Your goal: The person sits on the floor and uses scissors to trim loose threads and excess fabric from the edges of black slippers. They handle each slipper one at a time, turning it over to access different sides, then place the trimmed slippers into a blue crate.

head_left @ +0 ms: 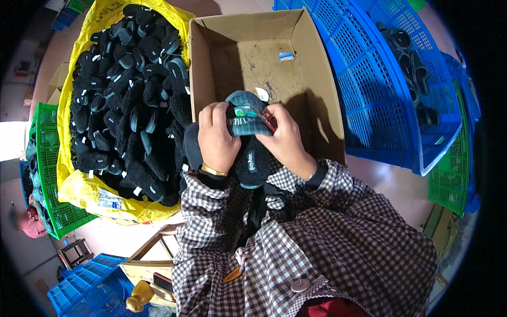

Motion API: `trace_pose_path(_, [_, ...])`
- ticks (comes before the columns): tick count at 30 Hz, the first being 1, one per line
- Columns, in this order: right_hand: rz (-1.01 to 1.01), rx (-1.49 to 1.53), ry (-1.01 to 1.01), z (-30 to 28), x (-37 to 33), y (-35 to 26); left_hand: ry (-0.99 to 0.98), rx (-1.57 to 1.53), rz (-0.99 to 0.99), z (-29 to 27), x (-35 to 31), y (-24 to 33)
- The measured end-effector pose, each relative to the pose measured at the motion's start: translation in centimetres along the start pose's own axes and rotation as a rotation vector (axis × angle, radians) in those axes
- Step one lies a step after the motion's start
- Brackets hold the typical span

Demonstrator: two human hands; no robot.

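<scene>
A slipper (249, 127) with dark green plaid and a round green sticker is held up between my hands, over the near edge of the carton. My left hand (217, 140) grips its left side, fingers curled over it. On the other side, my right hand (288, 140) pinches the slipper's edge. Something thin and red shows at my right fingers; its kind is too small to tell. Just below, a black slipper (251, 166) with a grey label lies against my lap, partly covered by my hands. A white tag (262, 94) shows beyond the held slipper.
An open cardboard carton (326, 90) stands ahead, with loose threads and a small blue-white packet (285, 56) inside. At left, a yellow sack (64, 153) is heaped with black slippers (127, 100). Blue crates (364, 79) stand right, a green crate (50, 169) far left, near another person (33, 223).
</scene>
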State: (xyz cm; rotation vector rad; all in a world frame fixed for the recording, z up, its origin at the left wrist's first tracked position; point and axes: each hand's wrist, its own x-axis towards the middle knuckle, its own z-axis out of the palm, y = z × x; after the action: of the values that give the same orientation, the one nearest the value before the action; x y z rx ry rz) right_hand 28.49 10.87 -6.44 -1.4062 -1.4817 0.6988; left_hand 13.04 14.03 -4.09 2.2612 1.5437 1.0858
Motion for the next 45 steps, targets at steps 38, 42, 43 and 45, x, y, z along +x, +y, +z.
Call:
trace_pose_path(38, [0.389, 0.365, -0.296, -3.4, -1.5, 2.1, -0.611, -0.14, 0.357, 1.4, -5.3, 2.3])
trace_pose_path(42, [0.331, 0.365, -0.228, -2.8, -1.4, 2.9, -0.613, -0.108, 0.38, 2.0, -4.6, 2.3])
trace_pose_path(43, [0.378, 0.341, -0.286, -3.3, -1.2, 2.7, -0.617, -0.087, 0.383, 2.0, -4.3, 2.5])
trace_pose_path(45, [0.36, 0.377, -0.248, -3.1, -1.2, 2.7, -0.626, -0.077, 0.398, 2.1, -3.8, 2.6])
